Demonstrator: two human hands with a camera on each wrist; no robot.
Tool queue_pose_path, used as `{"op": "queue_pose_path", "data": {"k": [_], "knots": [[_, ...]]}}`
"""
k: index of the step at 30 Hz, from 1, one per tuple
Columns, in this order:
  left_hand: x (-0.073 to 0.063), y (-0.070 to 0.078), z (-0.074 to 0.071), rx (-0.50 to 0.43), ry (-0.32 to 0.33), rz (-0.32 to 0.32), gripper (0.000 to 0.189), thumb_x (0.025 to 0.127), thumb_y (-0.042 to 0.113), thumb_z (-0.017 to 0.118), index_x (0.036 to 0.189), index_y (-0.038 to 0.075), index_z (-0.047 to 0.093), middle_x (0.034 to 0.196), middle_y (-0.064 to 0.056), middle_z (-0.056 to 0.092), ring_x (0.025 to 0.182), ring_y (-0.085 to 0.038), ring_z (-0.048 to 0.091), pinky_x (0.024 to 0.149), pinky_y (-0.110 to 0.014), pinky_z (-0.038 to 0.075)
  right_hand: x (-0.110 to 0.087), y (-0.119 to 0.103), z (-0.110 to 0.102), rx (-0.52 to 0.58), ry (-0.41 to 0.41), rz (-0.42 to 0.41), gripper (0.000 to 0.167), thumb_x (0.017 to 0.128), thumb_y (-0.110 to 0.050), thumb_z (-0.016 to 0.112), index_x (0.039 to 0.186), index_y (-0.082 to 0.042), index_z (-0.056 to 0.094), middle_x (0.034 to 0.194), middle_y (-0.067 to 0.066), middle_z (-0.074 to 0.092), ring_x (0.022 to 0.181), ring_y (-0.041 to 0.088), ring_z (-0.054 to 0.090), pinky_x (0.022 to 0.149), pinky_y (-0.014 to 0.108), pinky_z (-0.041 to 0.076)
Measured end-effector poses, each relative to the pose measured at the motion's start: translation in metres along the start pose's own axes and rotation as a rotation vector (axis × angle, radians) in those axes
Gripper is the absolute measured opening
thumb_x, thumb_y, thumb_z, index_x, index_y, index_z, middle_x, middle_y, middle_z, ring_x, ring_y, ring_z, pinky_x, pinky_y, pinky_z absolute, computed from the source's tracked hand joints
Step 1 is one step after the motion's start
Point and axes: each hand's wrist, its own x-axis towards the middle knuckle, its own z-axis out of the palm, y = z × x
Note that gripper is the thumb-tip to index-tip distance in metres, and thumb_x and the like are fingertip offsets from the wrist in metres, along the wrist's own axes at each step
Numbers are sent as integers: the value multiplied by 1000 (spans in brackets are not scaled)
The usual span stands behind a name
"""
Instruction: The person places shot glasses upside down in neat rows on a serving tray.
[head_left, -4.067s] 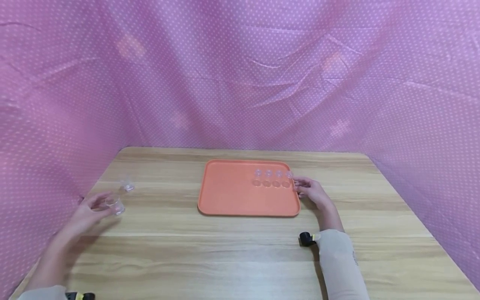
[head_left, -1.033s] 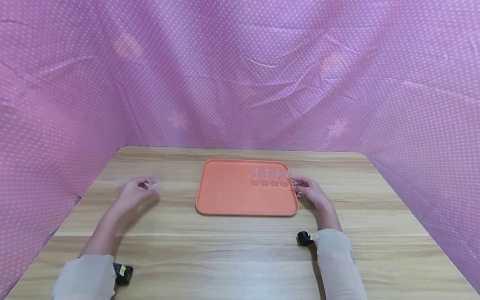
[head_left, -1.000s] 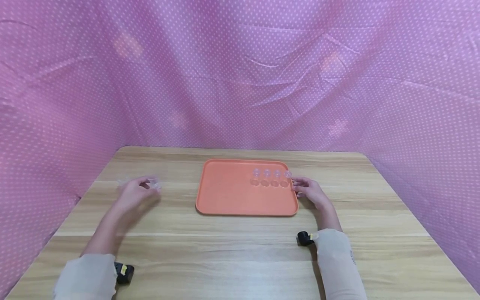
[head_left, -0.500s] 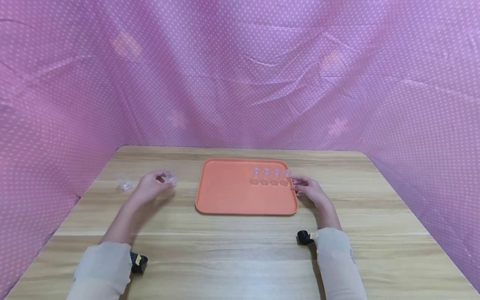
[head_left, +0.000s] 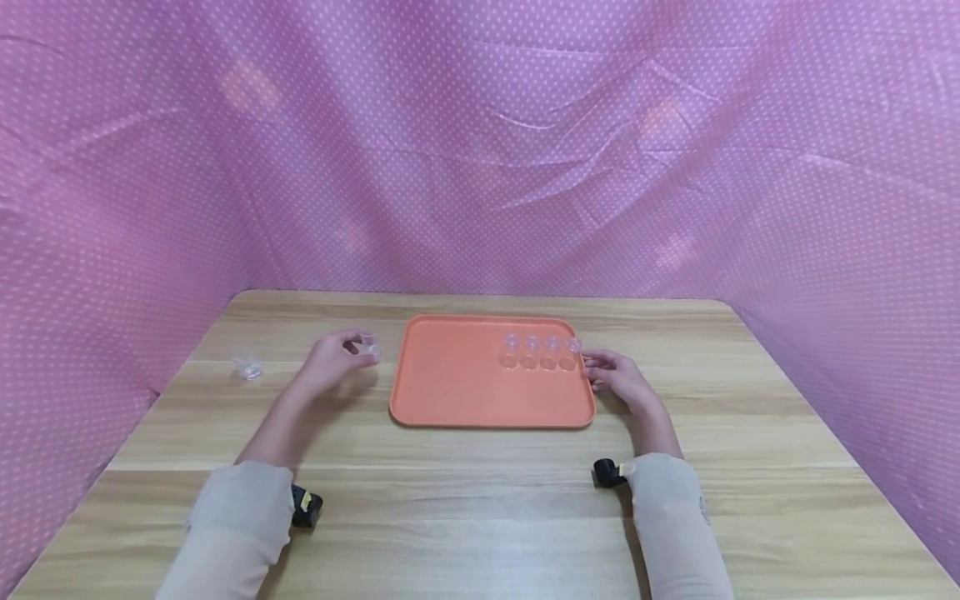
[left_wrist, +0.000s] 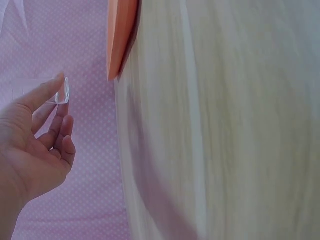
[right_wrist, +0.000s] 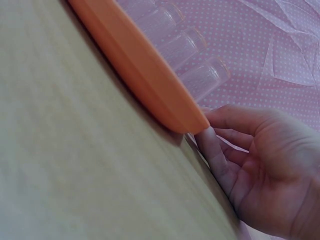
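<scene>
My left hand [head_left: 330, 360] pinches a small clear glass [head_left: 370, 347] between thumb and fingers, just left of the orange tray [head_left: 450, 392]. In the left wrist view this glass [left_wrist: 66, 91] is raised off the table, its thick base toward the wood. My right hand [head_left: 621, 382] grips the tray's right rim, thumb and forefinger at the edge in the right wrist view. A row of several clear glasses [head_left: 528, 353] stands on the tray's right half, close to that hand. Another clear glass [head_left: 250, 369] is on the table at the left.
The wooden table [head_left: 450, 500] has rounded far corners. A pink dotted curtain [head_left: 480, 167] hangs behind it and along both sides. Small black cameras are fixed at both cuffs, the left one [head_left: 306, 507] low over the wood.
My left hand has carried its glass from the table's left side rightward to near the tray. The right hand has kept its hold on the rim, and the glasses on the tray stay put.
</scene>
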Motion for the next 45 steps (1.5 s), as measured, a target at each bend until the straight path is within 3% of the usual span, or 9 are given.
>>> {"op": "queue_pose_path", "data": {"k": [5, 20, 30, 40, 45], "knots": [[9, 5, 10, -28, -3, 12, 38, 81, 9, 68, 114, -6, 57, 93, -17, 54, 82, -24, 48, 71, -32, 42, 1, 0, 0, 6, -2, 0, 43, 88, 2, 53, 129, 9, 43, 110, 24, 51, 81, 12, 57, 71, 25, 50], [24, 20, 32, 7, -20, 75, 29, 80, 9, 68, 103, -6, 60, 83, -13, 55, 78, -23, 48, 66, -29, 42, 0, -4, 0, -8, -2, 18, 44, 89, -1, 55, 130, 9, 43, 110, 23, 52, 82, 12, 57, 72, 26, 50], [33, 34, 46, 23, -38, 114, 26, 78, 6, 70, 101, -4, 62, 88, -13, 58, 81, -22, 49, 67, -28, 41, -12, -24, 6, 14, -24, 29, 43, 89, 4, 52, 129, 13, 40, 114, 30, 48, 83, 15, 57, 72, 28, 51], [44, 44, 67, 47, -33, 223, 27, 73, 3, 72, 96, -8, 63, 86, -16, 62, 78, -28, 53, 68, -29, 42, -7, -15, 5, 10, -11, 37, 44, 90, 1, 52, 131, 12, 39, 115, 29, 48, 84, 14, 58, 74, 29, 50], [49, 46, 78, 22, -61, 262, 21, 72, 0, 71, 90, -7, 64, 85, -16, 63, 76, -28, 54, 67, -28, 43, -1, -4, 4, 11, 7, 29, 44, 89, -1, 55, 130, 9, 42, 113, 25, 50, 82, 12, 57, 71, 25, 50]]}}
